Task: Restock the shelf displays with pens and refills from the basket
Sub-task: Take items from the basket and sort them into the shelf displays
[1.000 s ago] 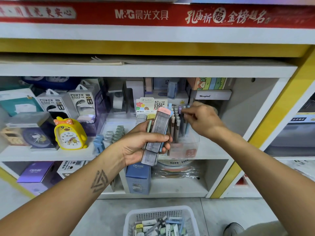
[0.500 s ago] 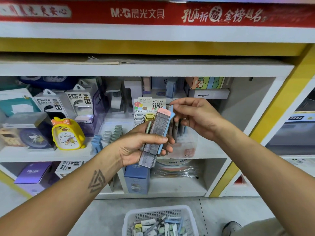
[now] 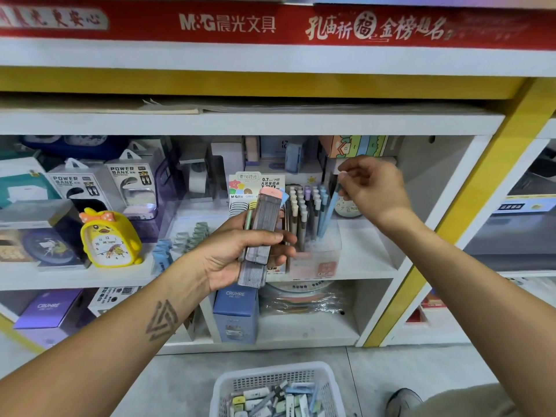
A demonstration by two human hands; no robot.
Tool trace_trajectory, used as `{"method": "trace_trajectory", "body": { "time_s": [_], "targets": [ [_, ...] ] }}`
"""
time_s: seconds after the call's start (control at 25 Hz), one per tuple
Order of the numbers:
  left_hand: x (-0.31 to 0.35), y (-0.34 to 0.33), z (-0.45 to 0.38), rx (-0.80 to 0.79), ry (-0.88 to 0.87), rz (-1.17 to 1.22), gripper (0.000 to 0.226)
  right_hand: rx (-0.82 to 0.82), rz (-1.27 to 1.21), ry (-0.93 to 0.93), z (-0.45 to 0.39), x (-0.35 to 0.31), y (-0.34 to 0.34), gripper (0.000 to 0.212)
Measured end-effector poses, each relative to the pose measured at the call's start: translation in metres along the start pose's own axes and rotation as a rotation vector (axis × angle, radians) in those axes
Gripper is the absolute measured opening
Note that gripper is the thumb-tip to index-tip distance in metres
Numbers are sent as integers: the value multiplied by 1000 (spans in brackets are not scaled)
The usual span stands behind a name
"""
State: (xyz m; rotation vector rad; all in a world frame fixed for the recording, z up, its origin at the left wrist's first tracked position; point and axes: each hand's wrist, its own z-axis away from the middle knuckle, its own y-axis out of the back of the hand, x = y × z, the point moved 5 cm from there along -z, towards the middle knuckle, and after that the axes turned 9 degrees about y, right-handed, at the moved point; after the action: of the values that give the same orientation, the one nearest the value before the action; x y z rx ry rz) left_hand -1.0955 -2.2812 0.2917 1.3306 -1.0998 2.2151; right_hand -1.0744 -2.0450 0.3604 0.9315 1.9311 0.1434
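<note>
My left hand grips a bundle of grey lead-refill cases with pink caps, plus a green pen, in front of the middle shelf. My right hand pinches the top of a light blue pen, whose tip leans down into the clear pen holder. Several upright pens stand in that holder. A white basket with several refills and pens sits on the floor below.
A yellow duck alarm clock and power bank boxes fill the shelf's left side. Small clips lie beside the holder. Blue and purple boxes stand on the lower shelf. A shoe shows at bottom right.
My right hand took a blue pen from the bundle in my left hand and carried it right, over the pen holder. My left hand stayed almost still.
</note>
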Motion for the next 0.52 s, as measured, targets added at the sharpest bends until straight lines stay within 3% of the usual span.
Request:
{"method": "trace_trajectory", "body": {
  "time_s": [0.12, 0.44, 0.52],
  "targets": [
    [-2, -2, -2, 8, 6, -3, 53, -103, 239, 88, 7, 2, -4, 11],
    [-4, -3, -3, 15, 17, -23, 51, -295, 295, 127, 13, 9, -21, 8],
    [-4, -5, -2, 1, 24, -35, 48, -330, 442, 165, 13, 9, -26, 13]
  ]
}}
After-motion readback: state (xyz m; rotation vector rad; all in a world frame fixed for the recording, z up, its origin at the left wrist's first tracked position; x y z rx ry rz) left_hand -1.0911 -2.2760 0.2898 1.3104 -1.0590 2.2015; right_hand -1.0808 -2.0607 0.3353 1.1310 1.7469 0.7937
